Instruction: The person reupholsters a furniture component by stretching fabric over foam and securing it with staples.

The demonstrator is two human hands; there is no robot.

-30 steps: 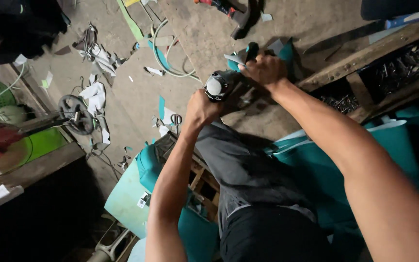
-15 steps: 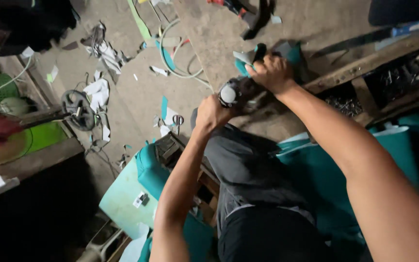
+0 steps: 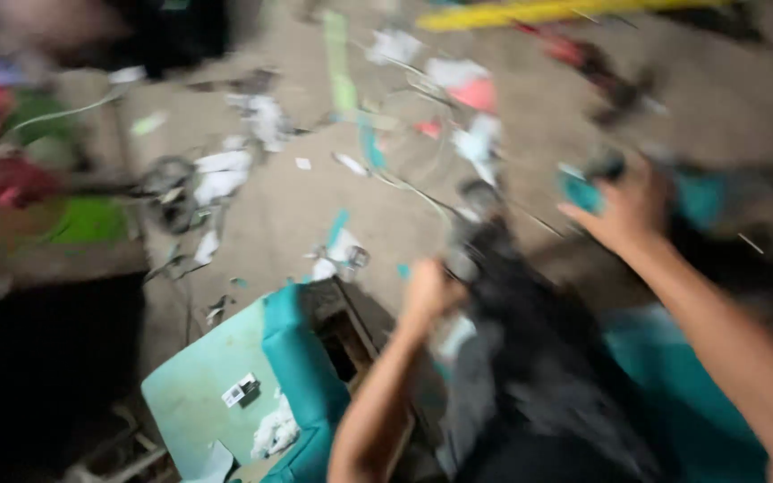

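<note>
Head view is heavily motion-blurred, so detail is limited. The left hand [image 3: 429,293] is sitting low centre, fingers curled into a fist around the lower end of a dark power tool [image 3: 483,234]; the grip is looking closed on it, though blur is hiding the exact finger wrap. The tool body is running up and to the right from that fist, with a rounded grey end showing near the top, just above and right of the left knuckles. The right hand [image 3: 626,207] is sitting higher and well to the right, fingers bent and resting on a teal object [image 3: 583,188] at its fingertips; I cannot tell whether that hand is clamping it or only touching it. So the tool is lying between the two hands, touching the left one, and whether it reaches the right hand is not readable. Both forearms are coming in from the bottom edge, the right one crossing over a teal surface [image 3: 673,358] at lower right. Dark fabric [image 3: 547,358] is lying under and below the tool. Further left, a teal seat-like panel [image 3: 225,376] is sitting beside a dark opening. The concrete floor [image 3: 297,215] behind is littered with white scraps [image 3: 225,170], loose cable [image 3: 413,188] and a yellow strip [image 3: 530,12] along the top.
</note>
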